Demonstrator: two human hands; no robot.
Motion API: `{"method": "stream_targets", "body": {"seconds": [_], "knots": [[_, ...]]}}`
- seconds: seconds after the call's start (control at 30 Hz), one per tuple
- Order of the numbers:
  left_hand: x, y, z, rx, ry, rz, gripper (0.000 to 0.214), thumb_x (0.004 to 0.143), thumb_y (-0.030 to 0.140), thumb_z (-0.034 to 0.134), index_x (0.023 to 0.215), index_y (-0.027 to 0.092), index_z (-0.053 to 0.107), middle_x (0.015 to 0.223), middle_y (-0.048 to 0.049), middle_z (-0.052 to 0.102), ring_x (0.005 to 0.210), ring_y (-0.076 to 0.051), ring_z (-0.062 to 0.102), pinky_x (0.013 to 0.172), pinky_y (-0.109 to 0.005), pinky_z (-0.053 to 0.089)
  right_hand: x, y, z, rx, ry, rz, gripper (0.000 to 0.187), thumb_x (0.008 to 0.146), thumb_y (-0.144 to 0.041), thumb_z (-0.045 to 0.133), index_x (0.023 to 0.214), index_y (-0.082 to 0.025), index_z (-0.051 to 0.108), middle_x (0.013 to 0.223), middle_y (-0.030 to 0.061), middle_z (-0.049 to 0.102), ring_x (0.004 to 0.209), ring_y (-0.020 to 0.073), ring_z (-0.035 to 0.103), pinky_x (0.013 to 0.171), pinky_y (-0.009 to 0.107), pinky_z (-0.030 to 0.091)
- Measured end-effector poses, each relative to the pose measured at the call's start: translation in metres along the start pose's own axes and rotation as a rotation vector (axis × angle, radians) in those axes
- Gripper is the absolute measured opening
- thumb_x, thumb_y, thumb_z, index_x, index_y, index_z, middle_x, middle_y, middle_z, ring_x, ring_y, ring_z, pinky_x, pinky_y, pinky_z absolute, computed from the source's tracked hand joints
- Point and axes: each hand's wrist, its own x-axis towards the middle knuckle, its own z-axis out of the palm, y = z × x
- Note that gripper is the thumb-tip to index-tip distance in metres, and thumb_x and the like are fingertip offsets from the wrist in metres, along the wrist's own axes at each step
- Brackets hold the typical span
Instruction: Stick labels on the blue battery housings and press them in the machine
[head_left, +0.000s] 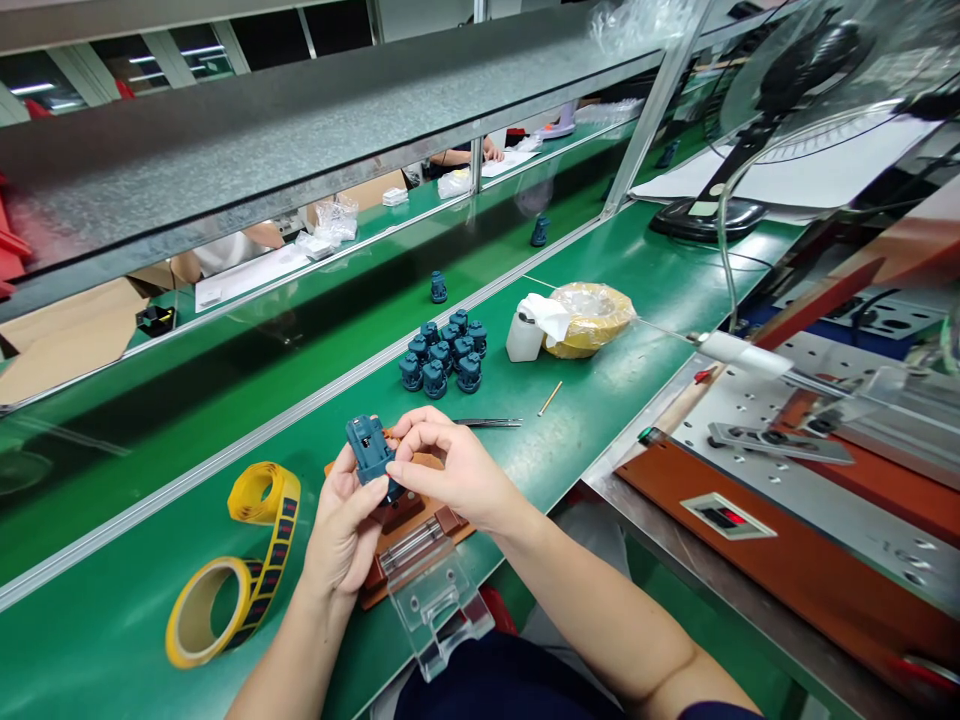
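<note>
My left hand (343, 532) cradles a blue-grey plastic housing (369, 450) from below. The fingertips of my right hand (450, 470) press on the housing's right side. Under both hands lies a brown fixture (409, 530) with a hinged clear acrylic cover (439, 600) folded toward me. Steel tweezers (487, 422) lie just beyond my right fingers, next to a small wooden stick (550, 398). Several similar blue parts (442, 355) stand grouped farther along the green bench (517, 455). A roll of yellow and black tape (225, 600) lies left of my left hand.
A white bottle (523, 335) and a wrapped yellow coil (589, 318) stand beyond the parts. A white-handled tool (742, 352) and a perforated metal plate (795, 470) lie right. A metal shelf (300, 120) runs overhead. A co-worker's hand (491, 150) rests across the bench.
</note>
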Motion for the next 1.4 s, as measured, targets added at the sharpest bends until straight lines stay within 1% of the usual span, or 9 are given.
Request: {"method": "stream_targets", "body": {"seconds": [0.4, 0.5, 0.57, 0.7, 0.87, 1.0, 1.07, 1.2, 1.4], "knots": [[0.002, -0.008, 0.002, -0.016, 0.062, 0.004, 0.045, 0.072, 0.025, 0.086, 0.114, 0.023, 0.07, 0.102, -0.0012, 0.075, 0.09, -0.015, 0.071, 0.095, -0.029, 0.055, -0.003, 0.007, 0.003, -0.094, 0.028, -0.048, 0.015, 0.086, -0.029, 0.069, 0.076, -0.02, 0.066, 0.104, 0.0062, 0.059, 0.102, 0.0203, 0.063, 0.096, 0.038, 0.05], [0.006, -0.008, 0.003, -0.072, 0.105, 0.06, 0.037, 0.077, 0.023, 0.082, 0.112, 0.024, 0.071, 0.109, -0.0019, 0.075, 0.106, -0.019, 0.07, 0.101, -0.031, 0.053, -0.005, 0.008, 0.002, -0.215, 0.199, -0.194, 0.01, 0.092, -0.032, 0.064, 0.096, -0.022, 0.064, 0.106, 0.0064, 0.058, 0.102, 0.0204, 0.061, 0.096, 0.039, 0.05], [0.007, -0.009, 0.003, -0.13, 0.117, 0.092, 0.035, 0.08, 0.023, 0.08, 0.113, 0.026, 0.07, 0.121, -0.0031, 0.073, 0.125, -0.023, 0.063, 0.11, -0.036, 0.048, -0.007, 0.012, 0.005, -0.273, 0.24, -0.233, 0.022, 0.088, -0.032, 0.071, 0.106, -0.024, 0.061, 0.111, 0.0068, 0.059, 0.105, 0.022, 0.06, 0.097, 0.04, 0.05], [0.004, -0.011, 0.004, -0.178, 0.104, 0.082, 0.046, 0.083, 0.029, 0.079, 0.126, 0.032, 0.064, 0.141, -0.0029, 0.063, 0.14, -0.024, 0.05, 0.119, -0.041, 0.039, -0.013, 0.022, 0.016, -0.356, 0.125, -0.233, 0.051, 0.076, -0.028, 0.083, 0.121, -0.025, 0.059, 0.121, 0.0075, 0.064, 0.113, 0.0254, 0.061, 0.1, 0.041, 0.049], [-0.002, 0.005, 0.001, 0.096, 0.143, 0.28, 0.083, 0.075, 0.023, 0.086, 0.143, 0.048, 0.045, 0.147, -0.0018, 0.056, 0.146, -0.024, 0.041, 0.115, -0.04, 0.042, -0.011, 0.023, 0.011, -0.387, 0.03, -0.285, 0.047, 0.082, -0.027, 0.08, 0.125, -0.027, 0.061, 0.123, 0.0077, 0.066, 0.116, 0.0251, 0.062, 0.101, 0.04, 0.05], [-0.005, 0.023, -0.005, 0.573, 0.248, 0.551, 0.036, 0.076, 0.026, 0.085, 0.111, 0.032, 0.076, 0.157, -0.0009, 0.044, 0.151, -0.027, 0.031, 0.12, -0.033, 0.031, -0.01, 0.019, -0.001, -0.405, -0.063, -0.302, 0.05, 0.082, -0.028, 0.082, 0.128, -0.027, 0.062, 0.125, 0.0076, 0.067, 0.119, 0.0254, 0.061, 0.104, 0.042, 0.049], [-0.006, 0.027, -0.008, 0.694, 0.195, 0.515, 0.018, 0.08, 0.029, 0.081, 0.098, 0.028, 0.081, 0.148, -0.0041, 0.054, 0.144, -0.029, 0.042, 0.12, -0.036, 0.032, -0.011, 0.018, -0.004, -0.414, -0.09, -0.299, 0.051, 0.082, -0.026, 0.082, 0.129, -0.029, 0.061, 0.126, 0.0073, 0.067, 0.12, 0.0257, 0.061, 0.105, 0.043, 0.049], [-0.007, 0.026, -0.012, 0.732, 0.086, 0.414, 0.013, 0.081, 0.03, 0.08, 0.093, 0.028, 0.082, 0.135, -0.0076, 0.065, 0.132, -0.032, 0.054, 0.108, -0.04, 0.044, -0.014, 0.016, -0.006, -0.421, -0.101, -0.286, 0.052, 0.082, -0.022, 0.082, 0.129, -0.029, 0.062, 0.126, 0.0065, 0.067, 0.12, 0.0256, 0.061, 0.105, 0.042, 0.049], [-0.006, 0.023, -0.01, 0.664, 0.102, 0.37, 0.011, 0.075, 0.026, 0.084, 0.085, 0.025, 0.082, 0.13, -0.0093, 0.067, 0.127, -0.033, 0.057, 0.101, -0.038, 0.048, -0.016, 0.017, -0.008, -0.433, -0.115, -0.288, 0.051, 0.084, -0.021, 0.08, 0.13, -0.029, 0.061, 0.127, 0.0064, 0.066, 0.12, 0.0246, 0.061, 0.104, 0.041, 0.05]]}}
